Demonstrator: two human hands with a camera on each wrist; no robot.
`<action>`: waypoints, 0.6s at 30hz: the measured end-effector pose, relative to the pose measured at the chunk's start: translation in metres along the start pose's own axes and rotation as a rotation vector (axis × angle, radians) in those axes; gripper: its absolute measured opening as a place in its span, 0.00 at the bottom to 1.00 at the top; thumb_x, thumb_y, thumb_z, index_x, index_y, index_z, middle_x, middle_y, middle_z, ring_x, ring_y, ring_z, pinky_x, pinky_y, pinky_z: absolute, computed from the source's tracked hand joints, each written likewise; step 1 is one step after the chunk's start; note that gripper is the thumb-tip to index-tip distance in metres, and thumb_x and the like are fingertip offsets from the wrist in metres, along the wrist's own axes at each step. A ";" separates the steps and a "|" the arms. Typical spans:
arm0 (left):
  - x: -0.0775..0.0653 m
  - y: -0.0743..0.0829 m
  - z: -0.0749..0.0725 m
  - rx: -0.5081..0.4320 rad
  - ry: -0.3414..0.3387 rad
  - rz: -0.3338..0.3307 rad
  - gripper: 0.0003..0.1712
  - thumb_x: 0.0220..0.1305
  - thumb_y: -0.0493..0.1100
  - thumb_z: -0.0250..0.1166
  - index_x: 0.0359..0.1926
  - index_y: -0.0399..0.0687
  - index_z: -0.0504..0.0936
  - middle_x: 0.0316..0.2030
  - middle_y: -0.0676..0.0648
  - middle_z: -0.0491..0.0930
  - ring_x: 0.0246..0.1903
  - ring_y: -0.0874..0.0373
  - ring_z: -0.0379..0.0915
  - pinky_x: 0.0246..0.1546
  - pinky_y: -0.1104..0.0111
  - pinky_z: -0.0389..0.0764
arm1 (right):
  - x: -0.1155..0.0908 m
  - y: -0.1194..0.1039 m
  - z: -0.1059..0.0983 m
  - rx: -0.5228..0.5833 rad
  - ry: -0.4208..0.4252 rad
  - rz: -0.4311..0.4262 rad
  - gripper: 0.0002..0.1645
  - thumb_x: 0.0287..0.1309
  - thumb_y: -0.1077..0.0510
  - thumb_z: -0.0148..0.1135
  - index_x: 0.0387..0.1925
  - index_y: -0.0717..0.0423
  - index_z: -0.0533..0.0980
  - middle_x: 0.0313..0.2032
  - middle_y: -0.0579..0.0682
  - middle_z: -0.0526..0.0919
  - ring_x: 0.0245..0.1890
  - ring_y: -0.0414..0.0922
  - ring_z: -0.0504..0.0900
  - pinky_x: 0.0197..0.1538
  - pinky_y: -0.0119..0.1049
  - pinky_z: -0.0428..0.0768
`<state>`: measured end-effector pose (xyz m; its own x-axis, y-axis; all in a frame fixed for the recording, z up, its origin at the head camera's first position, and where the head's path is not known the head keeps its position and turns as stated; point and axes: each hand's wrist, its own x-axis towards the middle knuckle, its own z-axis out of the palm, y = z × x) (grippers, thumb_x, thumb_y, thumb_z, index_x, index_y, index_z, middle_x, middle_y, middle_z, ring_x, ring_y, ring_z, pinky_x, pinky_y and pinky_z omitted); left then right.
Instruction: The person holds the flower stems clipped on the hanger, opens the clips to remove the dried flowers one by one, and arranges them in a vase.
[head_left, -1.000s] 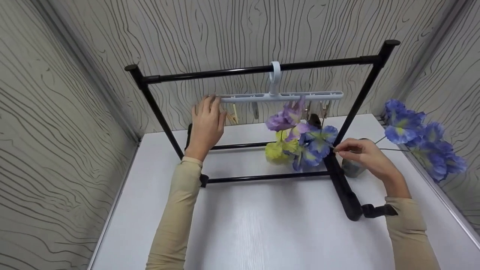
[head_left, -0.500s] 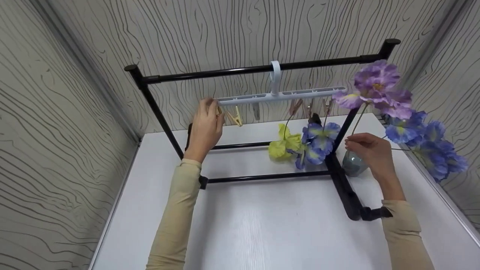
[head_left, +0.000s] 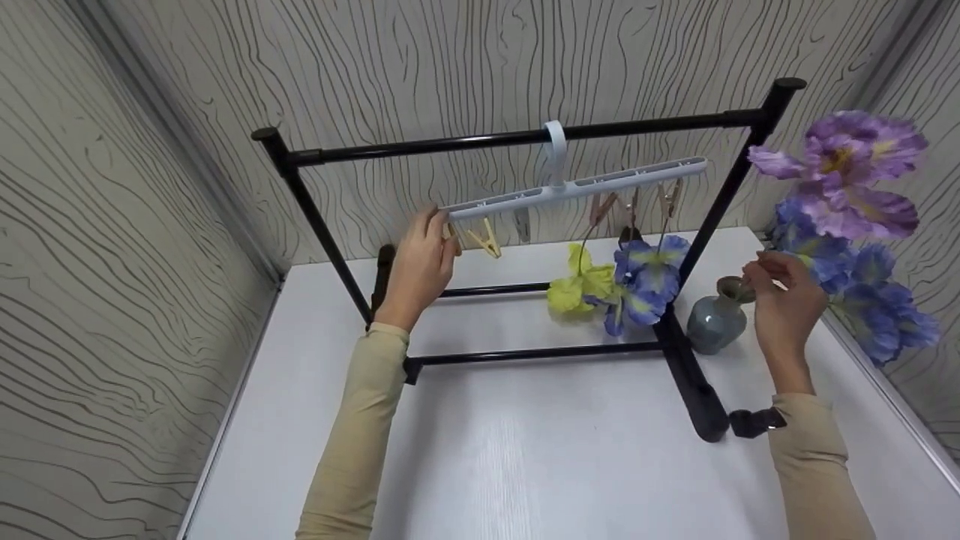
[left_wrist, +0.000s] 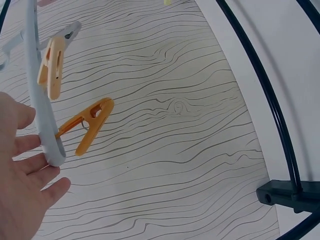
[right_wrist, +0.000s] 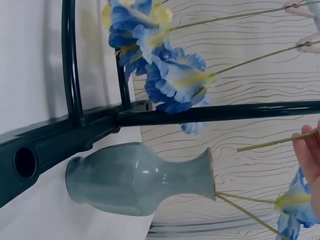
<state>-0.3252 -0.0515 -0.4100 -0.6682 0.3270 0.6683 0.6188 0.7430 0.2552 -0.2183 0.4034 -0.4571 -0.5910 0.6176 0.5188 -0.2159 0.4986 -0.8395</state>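
Note:
My right hand (head_left: 787, 307) pinches the green stem (right_wrist: 270, 145) of a purple iris (head_left: 859, 176). The stem's lower end is apart from the mouth of the grey-green vase (head_left: 716, 322). Blue irises (head_left: 874, 300) stand in this vase, leaning right. At the left end of the pale blue hanger (head_left: 517, 199), my left hand (head_left: 420, 262) holds the bar, which slopes down to that side. Near those fingers hang an orange clothespin (left_wrist: 90, 125) and a yellow clothespin (head_left: 487, 238). A yellow flower (head_left: 574, 289) and a blue iris (head_left: 645, 277) hang from clips on the hanger's right half.
A black rack (head_left: 420, 146) carries the hanger on its top bar, and its foot (head_left: 697, 397) lies just left of the vase. Another grey clothespin (head_left: 523, 223) hangs near the hanger's middle. The white table (head_left: 510, 465) meets patterned walls.
My right hand has drawn the purple iris away from the hanger, to the right past the vase. The hanger's left end has dipped in my left hand and its right end has risen.

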 end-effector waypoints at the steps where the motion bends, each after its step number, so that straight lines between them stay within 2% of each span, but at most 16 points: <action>1: 0.000 0.000 0.001 -0.001 0.000 -0.001 0.22 0.77 0.37 0.59 0.65 0.29 0.72 0.64 0.29 0.71 0.60 0.37 0.75 0.62 0.48 0.76 | 0.000 0.002 0.000 0.006 0.020 -0.002 0.08 0.63 0.70 0.68 0.44 0.67 0.84 0.33 0.32 0.83 0.34 0.28 0.82 0.40 0.20 0.77; 6: -0.002 0.002 0.003 -0.028 -0.016 -0.010 0.23 0.77 0.37 0.59 0.66 0.29 0.72 0.64 0.29 0.71 0.57 0.37 0.76 0.59 0.48 0.78 | 0.001 0.013 0.002 0.022 0.104 0.042 0.07 0.63 0.68 0.70 0.43 0.64 0.85 0.38 0.44 0.87 0.35 0.29 0.83 0.43 0.22 0.77; 10: -0.003 0.003 0.004 -0.041 -0.044 -0.021 0.23 0.78 0.39 0.58 0.67 0.30 0.72 0.65 0.29 0.71 0.60 0.37 0.74 0.61 0.47 0.76 | -0.001 0.021 0.005 0.032 0.147 0.087 0.05 0.63 0.65 0.72 0.41 0.61 0.86 0.36 0.41 0.87 0.35 0.28 0.83 0.43 0.23 0.76; 12: -0.003 0.004 0.004 -0.044 -0.055 -0.036 0.23 0.79 0.39 0.58 0.68 0.31 0.71 0.65 0.29 0.71 0.62 0.37 0.73 0.63 0.48 0.75 | -0.002 0.025 0.006 0.015 0.144 0.109 0.06 0.64 0.65 0.70 0.41 0.65 0.86 0.34 0.38 0.86 0.33 0.26 0.82 0.42 0.22 0.76; 15: -0.004 0.005 0.004 -0.044 -0.067 -0.053 0.24 0.79 0.40 0.58 0.68 0.32 0.71 0.66 0.30 0.71 0.64 0.38 0.72 0.64 0.49 0.74 | -0.008 0.035 0.007 -0.136 0.130 0.131 0.10 0.66 0.65 0.67 0.43 0.71 0.85 0.33 0.47 0.89 0.31 0.24 0.78 0.41 0.23 0.74; 16: -0.004 0.005 0.003 -0.045 -0.070 -0.055 0.24 0.79 0.40 0.58 0.68 0.32 0.71 0.66 0.30 0.70 0.64 0.38 0.72 0.65 0.49 0.74 | -0.011 0.038 0.006 -0.204 0.123 0.136 0.11 0.68 0.64 0.66 0.43 0.72 0.85 0.34 0.52 0.89 0.31 0.28 0.80 0.43 0.27 0.75; 17: -0.004 0.006 0.003 -0.049 -0.073 -0.056 0.24 0.79 0.40 0.58 0.68 0.32 0.71 0.66 0.30 0.70 0.64 0.37 0.72 0.65 0.49 0.74 | -0.015 0.039 0.006 -0.249 0.123 0.174 0.14 0.69 0.62 0.64 0.46 0.72 0.84 0.36 0.55 0.88 0.33 0.33 0.81 0.47 0.31 0.77; 18: -0.004 0.006 0.003 -0.051 -0.074 -0.054 0.24 0.79 0.40 0.58 0.68 0.32 0.71 0.66 0.30 0.70 0.64 0.37 0.72 0.65 0.49 0.74 | -0.019 0.042 0.005 -0.315 0.109 0.165 0.16 0.69 0.62 0.63 0.48 0.73 0.82 0.41 0.61 0.88 0.38 0.40 0.83 0.51 0.37 0.78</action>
<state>-0.3204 -0.0467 -0.4129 -0.7285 0.3314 0.5995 0.6003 0.7304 0.3257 -0.2200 0.4092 -0.5029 -0.5077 0.7582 0.4092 0.1352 0.5392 -0.8313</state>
